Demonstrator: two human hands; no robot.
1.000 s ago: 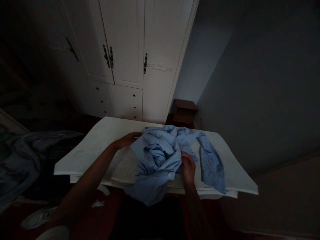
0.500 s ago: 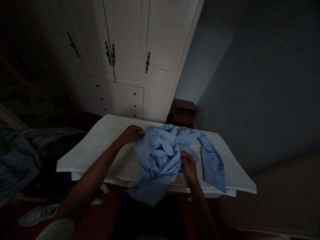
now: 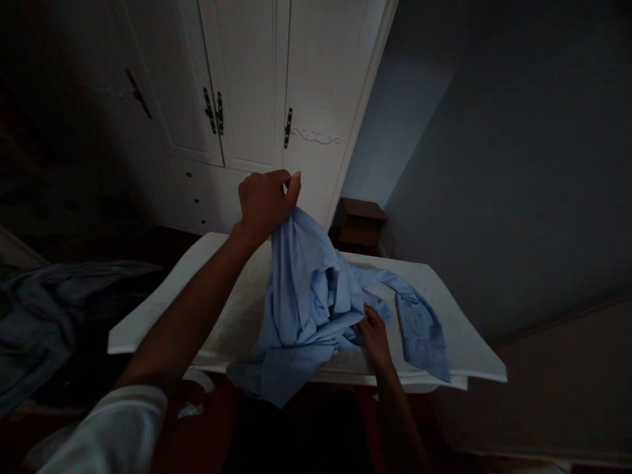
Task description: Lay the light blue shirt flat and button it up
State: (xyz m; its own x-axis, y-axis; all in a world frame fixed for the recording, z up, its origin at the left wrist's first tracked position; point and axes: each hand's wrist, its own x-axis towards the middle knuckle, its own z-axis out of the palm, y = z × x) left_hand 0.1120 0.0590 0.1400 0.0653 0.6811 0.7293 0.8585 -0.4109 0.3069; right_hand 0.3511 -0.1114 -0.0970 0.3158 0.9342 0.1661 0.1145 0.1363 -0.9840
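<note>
A crumpled light blue button shirt point(image 3: 306, 296) lies over a white table point(image 3: 237, 336). One sleeve stretches across the right side of the tabletop, and part of the shirt hangs over the front edge. My left hand point(image 3: 269, 201) is raised above the table, pinching the shirt and lifting that portion into a peak. Lower and to the right, my right hand point(image 3: 374, 334) is closed on the shirt's right side, close to the tabletop.
Behind the table stands a white wardrobe point(image 3: 247, 85) with dark handles and drawers. A small brown cabinet point(image 3: 363, 220) sits beyond it, near the grey wall point(image 3: 533, 178). Dark grey fabric point(image 3: 39, 322) is heaped at the left. A crumpled white scrap point(image 3: 190, 410) lies on the red floor.
My left hand has risen from the tabletop, pulling the shirt's left part up with it. My right hand stays nearly in place on the shirt.
</note>
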